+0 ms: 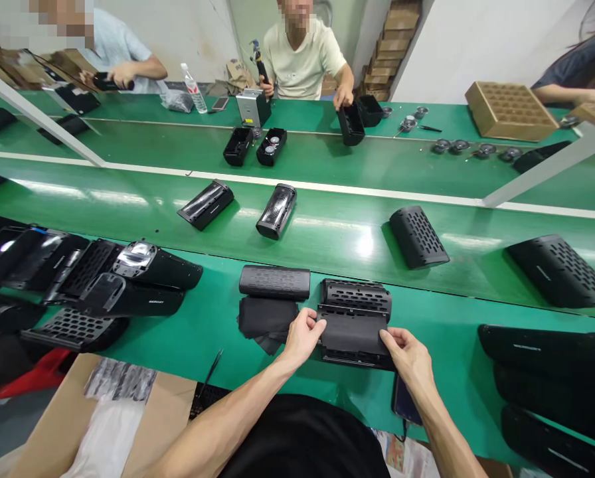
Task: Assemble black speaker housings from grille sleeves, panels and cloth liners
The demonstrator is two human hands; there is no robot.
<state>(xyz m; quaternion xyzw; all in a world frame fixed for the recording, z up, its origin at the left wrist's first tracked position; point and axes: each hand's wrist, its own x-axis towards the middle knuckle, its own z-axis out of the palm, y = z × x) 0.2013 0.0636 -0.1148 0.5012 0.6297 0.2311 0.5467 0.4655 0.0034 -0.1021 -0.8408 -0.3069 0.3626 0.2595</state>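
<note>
A thin black cloth piece (353, 332) lies over the inner side of a black slotted speaker grille (354, 358) on the green table in front of me. My left hand (303, 337) is closed in a pinch at the cloth's left edge. At its right edge, the fingers of my right hand (408, 355) pinch the other end. Just behind sits another slotted black grille (356, 294). Beside my left hand is a loose stack of black cloth pieces (265, 320), with a rounded black slotted cover (274, 282) behind it.
Black speaker housings are piled at left (148, 292) and right (541, 378). Beyond the table edge, a green conveyor belt (337, 232) carries several housings. A phone (405, 400) lies near my right forearm. An open carton (168, 398) stands at lower left. Co-workers sit opposite.
</note>
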